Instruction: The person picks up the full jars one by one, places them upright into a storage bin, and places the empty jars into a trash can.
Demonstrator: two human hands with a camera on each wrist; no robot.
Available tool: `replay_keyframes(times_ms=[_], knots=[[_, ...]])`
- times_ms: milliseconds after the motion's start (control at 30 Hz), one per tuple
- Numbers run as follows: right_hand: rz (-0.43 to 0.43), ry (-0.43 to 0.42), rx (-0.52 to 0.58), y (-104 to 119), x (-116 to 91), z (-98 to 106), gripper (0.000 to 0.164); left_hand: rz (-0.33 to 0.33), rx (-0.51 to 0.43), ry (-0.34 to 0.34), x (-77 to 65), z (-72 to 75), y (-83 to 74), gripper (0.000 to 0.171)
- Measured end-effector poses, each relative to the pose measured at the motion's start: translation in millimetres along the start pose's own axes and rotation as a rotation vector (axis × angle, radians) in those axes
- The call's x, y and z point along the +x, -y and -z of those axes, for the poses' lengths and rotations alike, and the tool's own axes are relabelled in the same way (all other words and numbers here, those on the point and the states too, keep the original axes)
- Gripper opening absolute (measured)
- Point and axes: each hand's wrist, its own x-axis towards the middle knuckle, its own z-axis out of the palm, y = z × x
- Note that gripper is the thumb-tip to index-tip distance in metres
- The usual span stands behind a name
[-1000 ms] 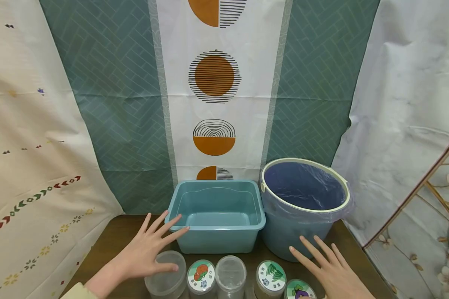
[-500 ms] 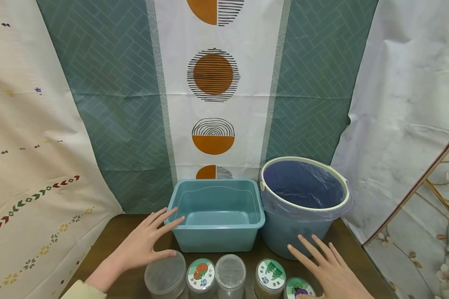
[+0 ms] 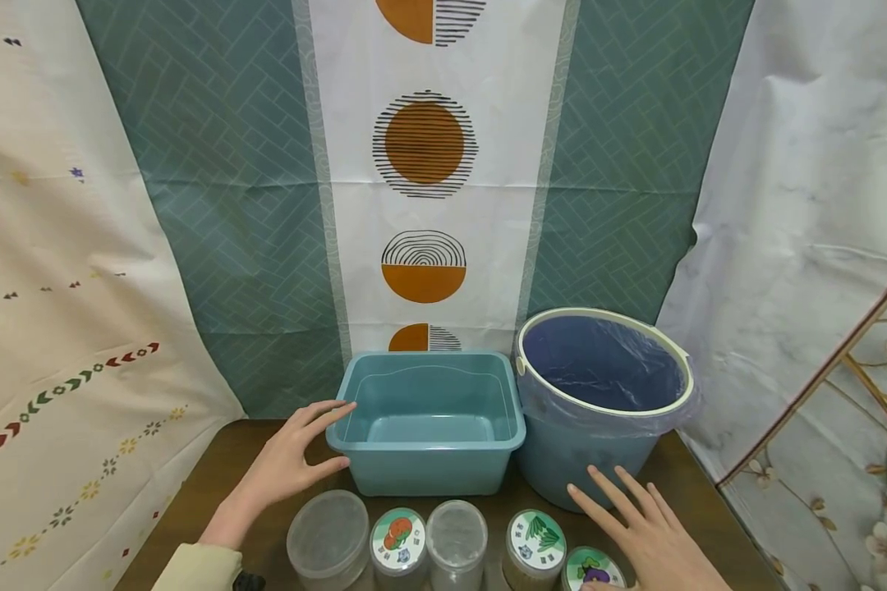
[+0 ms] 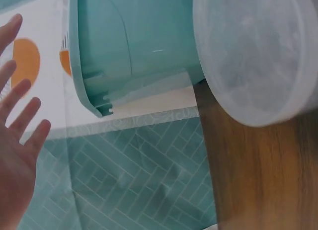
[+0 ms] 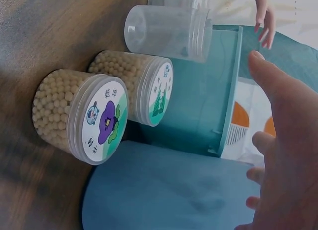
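My left hand (image 3: 291,460) is held beside the left rim of a blue-green plastic basin (image 3: 443,472), its fingertips overlapping that rim in the head view. Nothing is in its grasp; the fingers are spread in the left wrist view. My right hand (image 3: 650,538) hovers with spread fingers in front of the bucket, its thumb over a jar with an eggplant label (image 3: 594,565). In the right wrist view that jar (image 5: 57,111) holds pale round beads. A jar with a green-vegetable label (image 5: 119,71) holds similar beads. A wide jar with a frosted lid (image 3: 328,533) stands below the left hand.
A blue bucket (image 3: 591,460) with a cream rim and plastic liner stands right of the basin. Between the frosted and green-labelled jars are a red-vegetable-labelled jar (image 3: 398,538) and a clear jar (image 3: 456,533). Patterned cloths hang around the brown table (image 3: 214,476).
My left hand has turned and drawn from above the frosted-lidded jar toward the basin's left side, its fingers closer together. My right hand has hardly moved.
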Motion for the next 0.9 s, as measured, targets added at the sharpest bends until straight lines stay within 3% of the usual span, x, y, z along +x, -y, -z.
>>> replay_keyframes(times_ms=[133,467,667,900], knots=[[-0.001,0.005,0.01,0.5,0.8,-1.0,0.096,0.03,-0.054,-0.067,1.9,-6.2,6.6,0.067],[-0.003,0.005,0.022,0.8,-1.8,-6.3,0.095,0.212,-0.278,-0.157,2.3,-27.0,15.6,0.044],[-0.016,0.011,0.036,2.1,-3.6,-9.2,0.095,0.305,-0.308,-0.199,1.1,-45.2,15.9,0.046],[-0.029,0.011,0.042,2.0,-5.1,-11.7,0.096,0.509,-0.343,-0.235,0.6,-53.9,7.8,0.062]])
